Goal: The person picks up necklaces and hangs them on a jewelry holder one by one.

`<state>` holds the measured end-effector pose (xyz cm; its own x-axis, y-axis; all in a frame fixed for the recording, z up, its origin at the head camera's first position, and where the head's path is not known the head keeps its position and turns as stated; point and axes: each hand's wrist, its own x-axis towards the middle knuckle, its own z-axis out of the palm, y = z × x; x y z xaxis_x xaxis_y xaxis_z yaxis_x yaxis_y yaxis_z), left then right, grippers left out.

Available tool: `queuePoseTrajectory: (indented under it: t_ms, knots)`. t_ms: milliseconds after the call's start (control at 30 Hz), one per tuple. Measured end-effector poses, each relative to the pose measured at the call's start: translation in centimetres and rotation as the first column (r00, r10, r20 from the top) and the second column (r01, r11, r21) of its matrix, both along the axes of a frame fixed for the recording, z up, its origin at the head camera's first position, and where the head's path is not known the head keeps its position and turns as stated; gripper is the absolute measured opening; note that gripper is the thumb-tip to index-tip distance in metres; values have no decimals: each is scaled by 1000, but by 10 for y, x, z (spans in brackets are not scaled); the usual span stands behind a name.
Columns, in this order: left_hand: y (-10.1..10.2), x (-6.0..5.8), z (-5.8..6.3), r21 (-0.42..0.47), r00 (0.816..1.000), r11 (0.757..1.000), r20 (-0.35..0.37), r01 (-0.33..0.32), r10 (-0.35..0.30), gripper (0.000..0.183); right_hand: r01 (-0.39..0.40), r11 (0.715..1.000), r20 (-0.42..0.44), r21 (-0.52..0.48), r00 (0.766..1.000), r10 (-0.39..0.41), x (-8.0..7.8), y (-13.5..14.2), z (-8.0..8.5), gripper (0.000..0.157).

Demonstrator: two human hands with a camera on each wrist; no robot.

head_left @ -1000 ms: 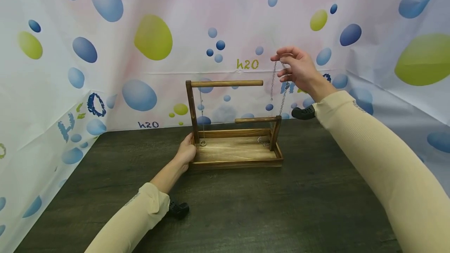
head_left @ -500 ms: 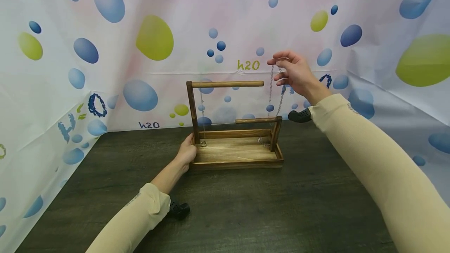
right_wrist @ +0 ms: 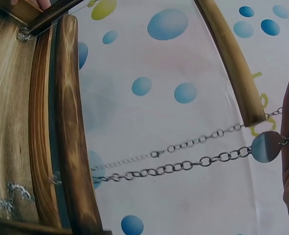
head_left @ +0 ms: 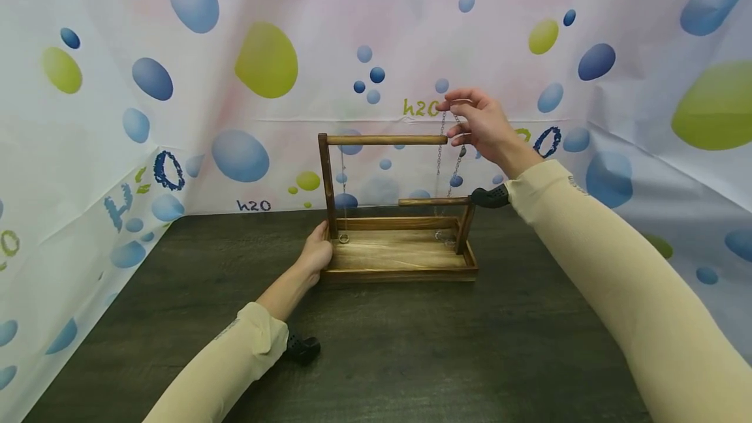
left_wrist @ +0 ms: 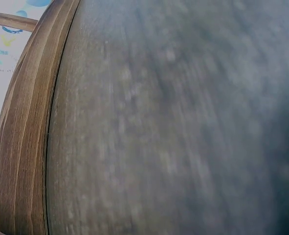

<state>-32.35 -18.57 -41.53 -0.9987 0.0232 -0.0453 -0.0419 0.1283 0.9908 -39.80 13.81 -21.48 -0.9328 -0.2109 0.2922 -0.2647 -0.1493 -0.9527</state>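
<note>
A wooden jewelry stand [head_left: 399,275] rests on the table: a shallow tray with an upper bar [head_left: 388,140] and a lower bar [head_left: 431,202]. My left hand [head_left: 314,254] grips the tray's left end beside the tall post. My right hand [head_left: 478,124] holds a silver chain necklace [right_wrist: 181,167] up by the upper bar's free end, its two strands hanging down past the lower bar. A round disc [right_wrist: 266,147] is on the chain near the fingers. The strands' lower ends are partly hidden behind the lower bar. Part of the right hand shows at the right wrist view's edge.
Another thin chain [head_left: 344,181] hangs from the upper bar near the post, with a ring [head_left: 343,239] at its bottom. Small silver jewelry [right_wrist: 19,192] lies in the tray's right end. A patterned sheet [head_left: 329,70] stands behind the dark table [head_left: 376,344].
My right hand has moved left and slightly down with the necklace, from right of the upper bar to its free end. The left hand keeps its hold on the tray.
</note>
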Motion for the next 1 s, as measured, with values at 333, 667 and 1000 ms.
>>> queuePoseTrajectory:
  t_ms: [333, 667, 1000]
  knots:
    - [2, 1, -2, -11, 1000, 1000, 2, -10, 10, 85, -15, 1000, 1, -8, 1000, 15, -4, -12, -3, 21]
    - [0, -1, -1, -13, 1000, 1000, 11, -6, 6, 85, -15, 1000, -5, 1, 1000, 15, -6, -25, -6, 23]
    - [2, 0, -1, -9, 1000, 1000, 11, -13, 13, 85, -28, 1000, 5, 5, 1000, 28, -8, -38, -12, 28]
